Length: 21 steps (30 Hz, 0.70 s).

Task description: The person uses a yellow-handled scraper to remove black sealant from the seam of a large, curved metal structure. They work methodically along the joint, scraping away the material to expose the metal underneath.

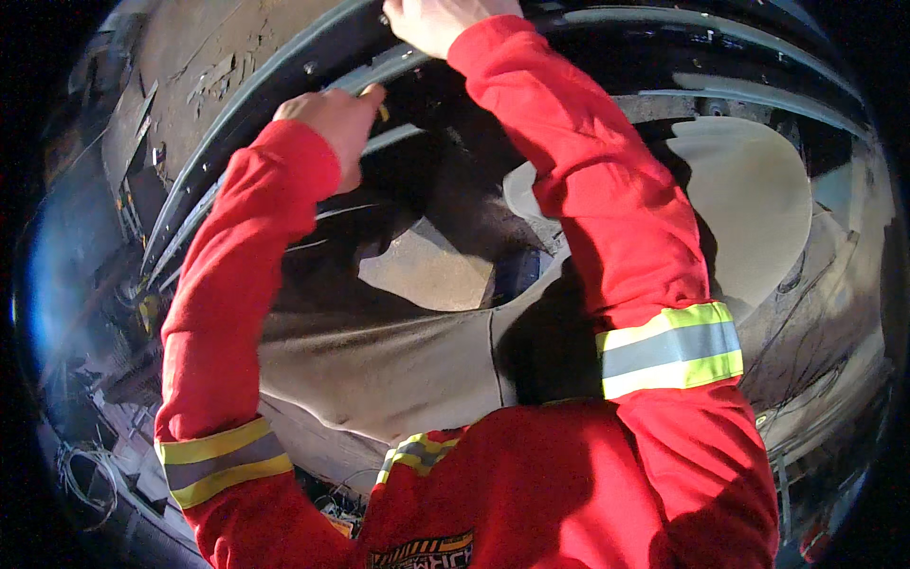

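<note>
Left hand (334,121) pinches a small yellowish piece (382,111), right hand (438,21) grips the curved dark metal rail (256,104), fingers clamped.

A curved metal frame (256,104) arcs across the top of the frame from left to upper right. The right hand (445,21) sits at the top centre on that frame; the left hand (332,123) is just below and left of it. A padded seat (379,351) fills the centre, beneath both arms. Loose wires (85,474) lie at lower left.

Both hands (334,121) raised, on grey rail (246,109)
</note>
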Motion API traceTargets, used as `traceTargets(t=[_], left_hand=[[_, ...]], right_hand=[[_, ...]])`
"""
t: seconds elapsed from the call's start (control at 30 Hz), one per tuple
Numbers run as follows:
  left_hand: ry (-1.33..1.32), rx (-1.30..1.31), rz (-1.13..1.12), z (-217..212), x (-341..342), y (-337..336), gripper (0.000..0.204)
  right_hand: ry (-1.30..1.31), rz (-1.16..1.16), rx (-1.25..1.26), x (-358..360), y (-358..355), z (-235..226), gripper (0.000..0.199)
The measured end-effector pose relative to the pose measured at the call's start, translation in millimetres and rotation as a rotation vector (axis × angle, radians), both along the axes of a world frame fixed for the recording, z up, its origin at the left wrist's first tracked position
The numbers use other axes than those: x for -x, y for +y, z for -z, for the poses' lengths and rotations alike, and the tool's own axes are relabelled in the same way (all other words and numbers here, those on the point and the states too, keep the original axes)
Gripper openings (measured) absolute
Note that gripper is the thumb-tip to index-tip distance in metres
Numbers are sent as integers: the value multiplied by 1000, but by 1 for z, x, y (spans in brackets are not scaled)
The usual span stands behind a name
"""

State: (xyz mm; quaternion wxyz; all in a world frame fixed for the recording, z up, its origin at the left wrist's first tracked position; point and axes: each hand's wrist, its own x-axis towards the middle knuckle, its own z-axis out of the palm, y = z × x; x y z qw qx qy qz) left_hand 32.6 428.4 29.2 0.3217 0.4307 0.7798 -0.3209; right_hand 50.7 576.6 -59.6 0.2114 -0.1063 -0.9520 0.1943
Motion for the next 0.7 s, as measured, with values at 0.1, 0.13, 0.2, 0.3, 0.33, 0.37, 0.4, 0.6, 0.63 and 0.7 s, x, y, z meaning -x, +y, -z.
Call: traceTargets(t=[0.1, 0.13, 0.2, 0.3, 0.33, 0.37, 0.4, 0.6, 0.63, 0.7], left_hand=[[67, 63, -19, -2, -9, 7, 79], [74, 32, 1, -3, -8, 4, 80], [64, 1, -2, -7, -4, -8, 77], [56, 11, 16, -12, -1, -4, 74], [53, 32, 16, -14, -2, -3, 73], [39, 46, 14, -16, -2, -2, 74], [25, 60, 11, -18, -2, -1, 75], [23, -19, 72, -14, -2, -7, 74], [36, 3, 68, -14, -5, -2, 72], [53, 22, 58, -12, -4, -2, 70]], right_hand=[[-9, 16, 20, 3, -2, -2, 29], [-27, 0, 33, 3, 0, -3, 29], [-19, -25, 42, 5, 0, -3, 28], [26, -29, 43, 4, 0, 1, 27], [-3, -34, 42, 3, 1, -2, 27], [-31, -39, 42, 3, 1, -3, 27], [-27, -38, 45, 3, -1, -2, 27], [-16, -4, 22, 3, 2, 6, 29], [-24, -8, 28, 4, 0, 3, 29], [-41, -15, 38, 5, -4, -1, 30]])
